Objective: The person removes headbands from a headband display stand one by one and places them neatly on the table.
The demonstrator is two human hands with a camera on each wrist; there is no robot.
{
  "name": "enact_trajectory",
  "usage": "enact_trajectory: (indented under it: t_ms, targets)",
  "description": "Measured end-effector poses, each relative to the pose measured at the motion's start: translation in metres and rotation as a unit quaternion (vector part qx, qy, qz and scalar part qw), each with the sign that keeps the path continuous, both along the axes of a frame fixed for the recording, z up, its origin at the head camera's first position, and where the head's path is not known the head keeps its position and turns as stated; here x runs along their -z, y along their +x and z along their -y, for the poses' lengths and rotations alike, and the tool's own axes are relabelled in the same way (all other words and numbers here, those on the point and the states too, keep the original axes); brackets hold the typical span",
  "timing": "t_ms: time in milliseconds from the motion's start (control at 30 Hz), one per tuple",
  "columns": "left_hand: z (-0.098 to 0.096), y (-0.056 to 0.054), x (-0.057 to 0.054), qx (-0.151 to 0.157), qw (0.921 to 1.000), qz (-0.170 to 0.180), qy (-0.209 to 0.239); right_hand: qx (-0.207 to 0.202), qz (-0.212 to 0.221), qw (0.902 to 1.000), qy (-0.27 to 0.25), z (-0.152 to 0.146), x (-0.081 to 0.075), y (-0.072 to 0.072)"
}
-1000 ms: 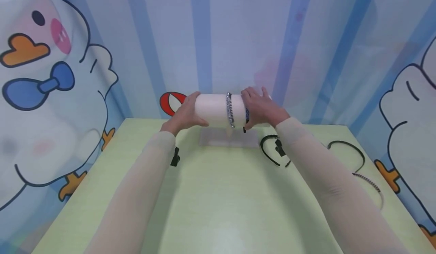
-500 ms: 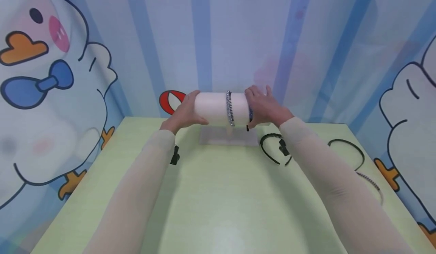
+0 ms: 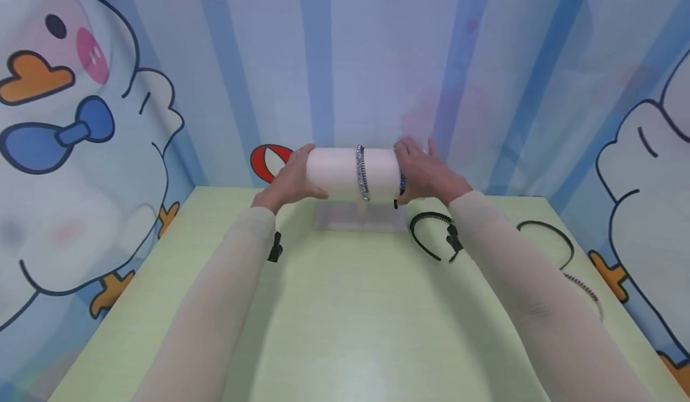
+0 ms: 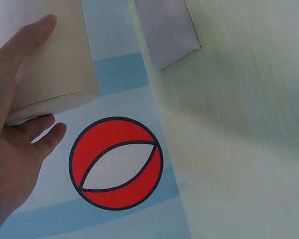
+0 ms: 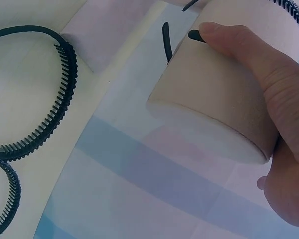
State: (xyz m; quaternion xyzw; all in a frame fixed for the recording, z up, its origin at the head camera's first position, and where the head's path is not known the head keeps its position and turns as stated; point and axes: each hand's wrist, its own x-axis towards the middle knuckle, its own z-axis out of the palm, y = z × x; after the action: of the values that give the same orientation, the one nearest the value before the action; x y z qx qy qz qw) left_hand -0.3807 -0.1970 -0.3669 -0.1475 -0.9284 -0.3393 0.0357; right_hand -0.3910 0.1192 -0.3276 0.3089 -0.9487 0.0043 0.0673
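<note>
A pale padded cylinder lies level on a post above a clear flat base, as a headband stand. My left hand grips its left end, thumb in front and fingers behind. Around the middle sits a glittery silver toothed headband. At the right end, my right hand holds a blue headband around the cylinder. In the right wrist view, the thumb presses its black tip against the cylinder. Most of this headband is hidden under the hand.
On the table, a black toothed headband lies right of the base, partly overlapped by my sleeve. Farther right lie a thin black headband and a dark toothed one. A printed cloth hangs behind the table.
My right hand has slid right along the cylinder with the blue headband, widening the gap from the silver one. My left hand keeps its grip on the left end.
</note>
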Motion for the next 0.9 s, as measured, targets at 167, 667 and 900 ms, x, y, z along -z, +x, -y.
enact_trajectory:
  t_ms: [167,667,900]
  targets:
    - [0.0,-0.001,-0.001,-0.001,1.0,0.0,0.002,0.001,-0.01,0.9999,0.008,-0.003,0.0,0.0]
    - [0.0,0.0,-0.001,0.0,1.0,0.001,0.001,0.004,-0.01,0.9999,0.002,-0.017,0.002,0.002]
    - [0.0,-0.001,-0.001,0.004,1.0,0.002,-0.004,0.008,-0.016,0.9998,-0.009,-0.025,0.004,0.002]
